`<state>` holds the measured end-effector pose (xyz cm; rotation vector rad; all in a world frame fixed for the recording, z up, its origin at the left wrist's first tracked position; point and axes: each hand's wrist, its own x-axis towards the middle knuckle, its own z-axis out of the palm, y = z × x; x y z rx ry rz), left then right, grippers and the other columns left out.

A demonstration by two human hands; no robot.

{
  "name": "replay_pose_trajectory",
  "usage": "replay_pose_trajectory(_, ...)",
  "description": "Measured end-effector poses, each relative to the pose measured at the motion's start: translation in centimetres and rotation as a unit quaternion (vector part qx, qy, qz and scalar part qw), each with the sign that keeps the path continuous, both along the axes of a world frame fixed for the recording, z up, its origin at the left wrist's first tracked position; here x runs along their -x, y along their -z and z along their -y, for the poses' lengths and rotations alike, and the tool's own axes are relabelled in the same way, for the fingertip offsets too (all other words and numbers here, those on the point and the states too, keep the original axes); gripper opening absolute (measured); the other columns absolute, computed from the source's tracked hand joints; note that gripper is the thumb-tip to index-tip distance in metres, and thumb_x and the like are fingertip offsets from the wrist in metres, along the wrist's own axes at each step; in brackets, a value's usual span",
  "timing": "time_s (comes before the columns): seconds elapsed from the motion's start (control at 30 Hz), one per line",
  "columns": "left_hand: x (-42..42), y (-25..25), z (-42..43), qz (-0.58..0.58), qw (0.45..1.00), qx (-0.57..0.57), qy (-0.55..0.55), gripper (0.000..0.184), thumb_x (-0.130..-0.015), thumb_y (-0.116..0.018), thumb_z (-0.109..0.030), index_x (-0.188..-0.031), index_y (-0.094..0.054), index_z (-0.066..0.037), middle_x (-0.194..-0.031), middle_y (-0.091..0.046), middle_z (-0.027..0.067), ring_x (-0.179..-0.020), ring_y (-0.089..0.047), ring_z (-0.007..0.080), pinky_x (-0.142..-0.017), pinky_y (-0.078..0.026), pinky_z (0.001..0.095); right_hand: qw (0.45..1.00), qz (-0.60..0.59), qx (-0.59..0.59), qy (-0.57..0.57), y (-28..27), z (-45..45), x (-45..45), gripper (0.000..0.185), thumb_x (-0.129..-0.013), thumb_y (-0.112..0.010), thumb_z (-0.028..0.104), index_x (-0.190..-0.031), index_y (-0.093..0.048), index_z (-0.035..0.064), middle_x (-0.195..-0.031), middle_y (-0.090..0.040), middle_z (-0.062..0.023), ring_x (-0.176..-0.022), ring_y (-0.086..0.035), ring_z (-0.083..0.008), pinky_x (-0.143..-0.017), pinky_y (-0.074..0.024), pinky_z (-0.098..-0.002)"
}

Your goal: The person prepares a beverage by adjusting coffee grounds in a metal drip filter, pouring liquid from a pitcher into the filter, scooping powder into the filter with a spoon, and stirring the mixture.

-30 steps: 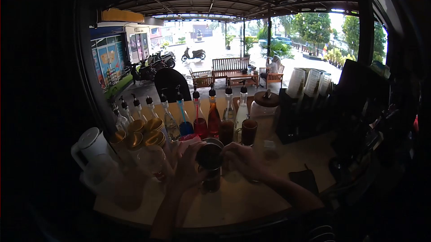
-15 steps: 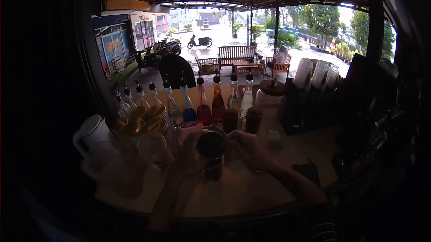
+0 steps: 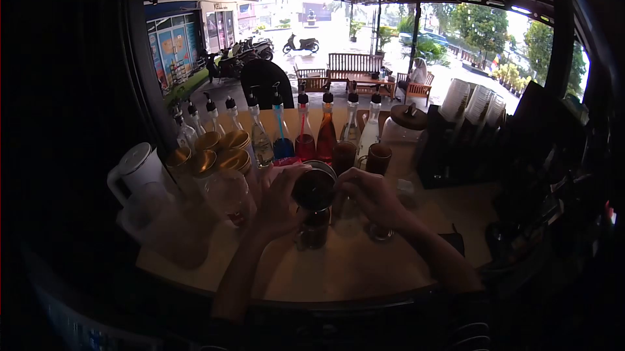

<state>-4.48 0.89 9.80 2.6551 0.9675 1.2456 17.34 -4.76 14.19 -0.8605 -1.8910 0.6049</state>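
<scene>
A dark round vessel (image 3: pixel 314 189) with a pale rim is held between my two hands, its wide face turned toward me. My left hand (image 3: pixel 278 198) wraps around its left side. On the right, my right hand (image 3: pixel 371 196) has its fingers curled and pinched at the rim; whether they grip the rim or a handle is too dark to tell. Just below the vessel stands a glass mug (image 3: pixel 314 232) with dark contents. To its right is another glass (image 3: pixel 380 231), partly behind my right wrist.
Behind my hands runs a row of pourer-topped syrup bottles (image 3: pixel 327 131), with dark-filled mugs (image 3: pixel 378 158) before them. Gold-lidded jars (image 3: pixel 234 140) and a white pitcher (image 3: pixel 138 168) stand left. A wooden-lidded jar (image 3: pixel 403 126) and cup stacks (image 3: pixel 457 100) are right. A person (image 3: pixel 418 72) sits outside.
The view has tipped, so the whole scene sits higher and slightly right. Both hands keep their hold on the vessel, which stays over the mug.
</scene>
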Motion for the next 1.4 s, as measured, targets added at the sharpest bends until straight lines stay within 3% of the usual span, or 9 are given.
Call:
replay_pose_trajectory(0.1, 0.4, 0.3, -0.8, 0.034, 0.998, -0.008, 0.045, 0.074, -0.069, -0.076, -0.025, -0.133, -0.039, -0.014, -0.130, -0.050, 0.0072, -0.124, -0.047, 0.0251, -0.110, -0.015, 0.0542, 1.000, -0.009, 0.019, -0.006, -0.2, -0.3, -0.3, 0.012, -0.094, -0.050, 0.007, -0.098, -0.057, -0.0012, -0.085, -0.063, -0.0086, -0.080, -0.061, -0.0115, -0.071, -0.0481, -0.0279)
replay_pose_trajectory(0.43, 1.0, -0.3, -0.8, 0.013, 0.999, -0.013, 0.036, 0.077, -0.067, -0.075, -0.022, -0.133, -0.039, -0.014, -0.129, -0.050, 0.0063, -0.124, -0.047, 0.0245, -0.112, -0.011, 0.0564, 0.999, 0.003, 0.040, -0.022, -0.6, -1.3, 0.2, 0.011, -0.093, -0.048, 0.006, -0.097, -0.057, -0.0003, -0.080, -0.063, -0.0087, -0.069, -0.061, -0.0102, -0.061, -0.0459, -0.0267)
replay_pose_trajectory(0.53, 1.0, -0.4, -0.7, 0.007, 0.999, -0.016, 0.029, 0.077, -0.065, -0.076, -0.022, -0.133, -0.039, -0.014, -0.128, -0.051, 0.0065, -0.123, -0.048, 0.0246, -0.112, -0.012, 0.0566, 0.996, 0.053, -0.062, -0.029, -0.6, -1.2, 0.5, 0.010, -0.093, -0.048, 0.004, -0.097, -0.056, -0.0007, -0.079, -0.062, -0.0091, -0.068, -0.062, -0.0126, -0.061, -0.0466, -0.0280)
replay_pose_trajectory(0.63, 0.9, -0.5, -0.2, 0.005, 1.000, -0.025, 0.014, 0.077, -0.064, -0.076, -0.023, -0.131, -0.040, -0.013, -0.127, -0.051, 0.0069, -0.121, -0.049, 0.0254, -0.112, -0.013, 0.0566, 1.000, 0.013, -0.006, -0.027, -0.7, -0.4, 0.7, 0.009, -0.092, -0.050, 0.003, -0.096, -0.056, -0.0010, -0.081, -0.061, -0.0118, -0.072, -0.063, -0.0181, -0.064, -0.0472, -0.0301)
replay_pose_trajectory(0.73, 0.7, -0.1, -0.2, 0.009, 0.999, -0.044, -0.006, 0.078, -0.062, -0.078, -0.025, -0.129, -0.041, -0.012, -0.125, -0.052, 0.0075, -0.119, -0.050, 0.0264, -0.111, -0.016, 0.0564, 0.990, 0.093, -0.106, 0.005, -0.8, 0.4, 0.9, 0.009, -0.090, -0.052, 0.003, -0.095, -0.057, -0.0016, -0.085, -0.060, -0.0159, -0.075, -0.062, -0.0278, -0.068, -0.0472, -0.0337)
replay_pose_trajectory(0.87, 0.1, -0.2, 0.2, 0.023, 0.997, -0.072, -0.023, 0.079, -0.061, -0.080, -0.029, -0.127, -0.042, -0.010, -0.122, -0.054, 0.0085, -0.118, -0.051, 0.0269, -0.110, -0.019, 0.0560, 0.994, 0.057, -0.092, 0.016, -0.6, 0.6, 0.9, 0.009, -0.089, -0.051, 0.001, -0.093, -0.059, -0.0002, -0.083, -0.061, -0.0097, -0.075, -0.061, -0.0184, -0.067, -0.0467, -0.0290)
replay_pose_trajectory(0.97, -0.2, 0.0, 0.2, 0.047, 0.995, -0.083, -0.021, 0.079, -0.060, -0.081, -0.030, -0.127, -0.043, -0.010, -0.121, -0.054, 0.0087, -0.118, -0.051, 0.0270, -0.110, -0.020, 0.0560, 0.990, 0.076, -0.113, 0.019, -0.4, 0.7, 1.0, 0.009, -0.088, -0.052, 0.001, -0.094, -0.059, -0.0002, -0.083, -0.062, -0.0100, -0.076, -0.062, -0.0187, -0.068, -0.0473, -0.0290)
replay_pose_trajectory(1.03, -0.3, 0.0, 0.4, 0.057, 0.994, -0.086, -0.021, 0.079, -0.060, -0.081, -0.030, -0.127, -0.043, -0.010, -0.121, -0.054, 0.0086, -0.117, -0.051, 0.0270, -0.110, -0.020, 0.0561, 0.993, 0.037, -0.113, 0.009, -0.7, 0.7, 1.0, 0.008, -0.089, -0.053, 0.002, -0.094, -0.057, -0.0029, -0.084, -0.060, -0.0158, -0.075, -0.062, -0.0275, -0.066, -0.0473, -0.0338)
replay_pose_trajectory(1.4, -0.2, 0.1, 0.4, 0.037, 0.997, -0.067, -0.004, 0.080, -0.062, -0.079, -0.027, -0.130, -0.040, -0.010, -0.124, -0.053, 0.0077, -0.119, -0.051, 0.0250, -0.111, -0.016, 0.0560, 0.993, 0.055, -0.109, 0.011, -0.8, 0.9, 1.2, 0.008, -0.089, -0.054, 0.003, -0.095, -0.057, -0.0018, -0.086, -0.060, -0.0157, -0.076, -0.062, -0.0281, -0.068, -0.0475, -0.0341)
